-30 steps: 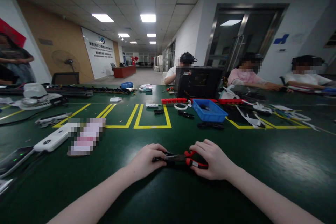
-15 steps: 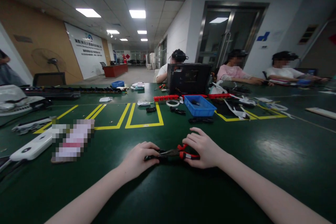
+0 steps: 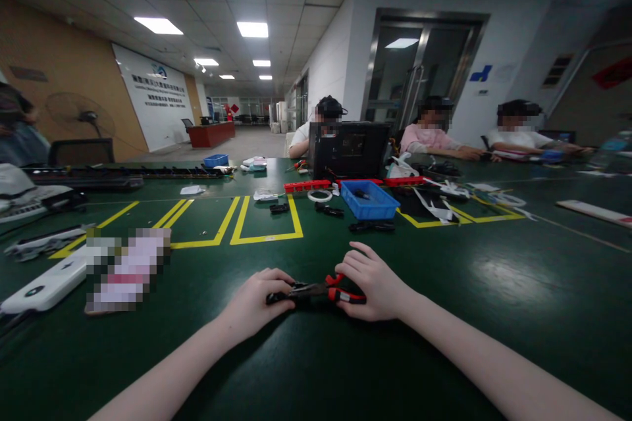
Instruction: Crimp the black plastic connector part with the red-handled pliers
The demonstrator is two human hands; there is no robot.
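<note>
My right hand [image 3: 371, 283] is closed around the red-and-black handles of a pair of pliers [image 3: 340, 294], whose jaws point left. Between thumb and fingers, my left hand [image 3: 261, 299] pinches a small black part [image 3: 277, 298]. The jaws of the pliers meet this part, and where exactly they bite is too dark to make out. Both hands are low over the green table [image 3: 306, 362], close together. My left fingers hide some of the black part.
Beyond my hands stands a blue bin [image 3: 371, 209] with dark pieces inside, and a black connector [image 3: 371, 227] before it. Small black parts [image 3: 328, 210] lie near yellow tape. A white power strip [image 3: 54, 283] is at left. A black case [image 3: 348, 148] and several people are farther back.
The whole view has shifted slightly, so everything sits a little farther left. My hands keep their grips on the pliers and the black part, with little visible change between them.
</note>
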